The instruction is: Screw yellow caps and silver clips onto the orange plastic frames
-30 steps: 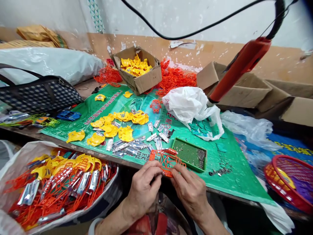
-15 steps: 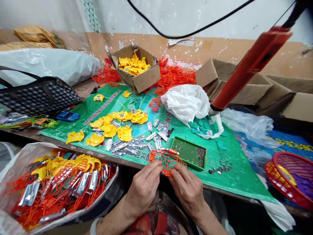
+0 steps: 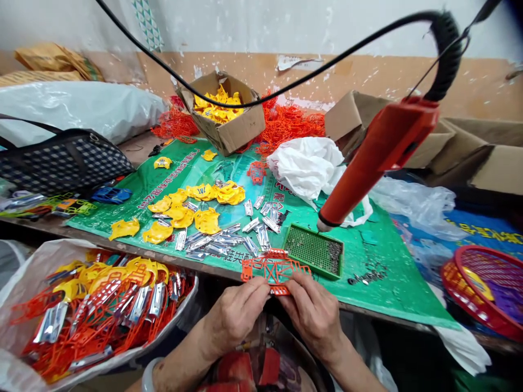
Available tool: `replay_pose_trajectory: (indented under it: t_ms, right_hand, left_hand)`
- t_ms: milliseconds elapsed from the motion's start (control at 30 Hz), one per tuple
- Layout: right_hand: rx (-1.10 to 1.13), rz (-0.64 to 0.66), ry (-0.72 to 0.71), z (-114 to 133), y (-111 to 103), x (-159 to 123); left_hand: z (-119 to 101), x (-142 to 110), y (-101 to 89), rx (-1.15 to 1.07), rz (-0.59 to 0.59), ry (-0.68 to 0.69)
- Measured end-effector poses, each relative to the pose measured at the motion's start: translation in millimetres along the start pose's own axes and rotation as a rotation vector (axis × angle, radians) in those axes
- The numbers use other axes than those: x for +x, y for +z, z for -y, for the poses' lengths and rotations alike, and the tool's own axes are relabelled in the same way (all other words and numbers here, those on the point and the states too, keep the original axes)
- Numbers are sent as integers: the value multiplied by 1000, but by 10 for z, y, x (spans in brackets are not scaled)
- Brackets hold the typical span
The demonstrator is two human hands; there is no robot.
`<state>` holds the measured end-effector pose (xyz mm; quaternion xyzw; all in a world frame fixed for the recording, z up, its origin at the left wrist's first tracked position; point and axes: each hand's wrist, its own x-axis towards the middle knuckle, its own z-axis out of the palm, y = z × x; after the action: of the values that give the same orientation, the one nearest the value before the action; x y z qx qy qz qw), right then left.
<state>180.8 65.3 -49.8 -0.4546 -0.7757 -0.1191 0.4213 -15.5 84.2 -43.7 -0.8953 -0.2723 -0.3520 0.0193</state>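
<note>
Between my two hands, at the front edge of the table, is an orange-red plastic lattice frame. My left hand pinches its near left side, and my right hand grips its near right side. Just beyond the frame lies a green perforated tray with small dark screws gathered at its right end. Over the tray hangs a red electric screwdriver, its tip pointing down at the tray's far rim. Shiny silver metal pieces and yellow plastic shells are spread to the left.
A white-lined bag of assembled orange, yellow and silver parts stands at the lower left. A cardboard box of yellow shells is at the back, beside piled orange frames. A white plastic bag and a red basket are to the right.
The hanging screwdriver has swung left and down, so its tip is now over the tray. Both hands still hold the lattice frame, which sits slightly further left and flatter.
</note>
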Motion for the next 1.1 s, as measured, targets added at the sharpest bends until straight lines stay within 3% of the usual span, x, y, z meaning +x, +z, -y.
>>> replay_pose_trajectory:
  t_ms: [167, 367, 500, 800, 933, 1100]
  right_hand:
    - [33, 33, 14, 21, -23, -37]
    - [58, -10, 35, 53, -7, -76]
    - [18, -63, 24, 83, 17, -85]
    - [49, -87, 12, 151, -49, -161]
    - [40, -115, -19, 244, -144, -173]
    - [101, -66, -14, 399, -267, -211]
  left_hand:
    - [-8, 39, -71, -22, 18, 59]
    - [-35, 117, -176, -187, 128, -70]
    - [9, 179, -234, -249, 169, -84]
    - [-26, 304, -425, -169, 224, 89]
    - [-100, 267, -546, -112, 272, 156]
    - [-165, 140, -635, -105, 229, 250]
